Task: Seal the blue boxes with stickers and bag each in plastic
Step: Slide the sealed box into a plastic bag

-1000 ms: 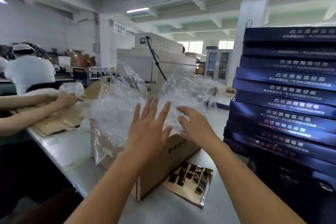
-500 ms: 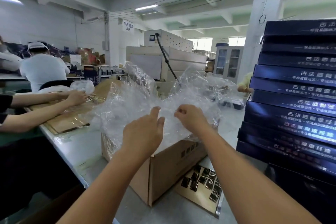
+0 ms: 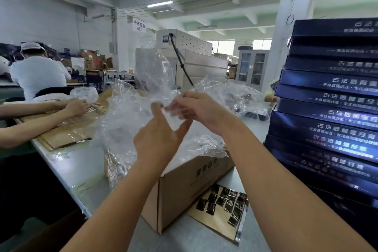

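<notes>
Two hands (image 3: pixel 161 139) (image 3: pixel 196 108) pinching clear plastic bag (image 3: pixel 155 80), blue boxes (image 3: pixel 331 98) printed "古法"

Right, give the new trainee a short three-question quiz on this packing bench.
1. True or false: the stack of blue boxes stands to the person's right.
2. What do both hands, left hand and right hand, work at?
3. Where does the sticker sheet lie? A) on the table beside the cardboard carton B) inside the carton

Key: 1 true; 2 a clear plastic bag; 3 A.
</notes>
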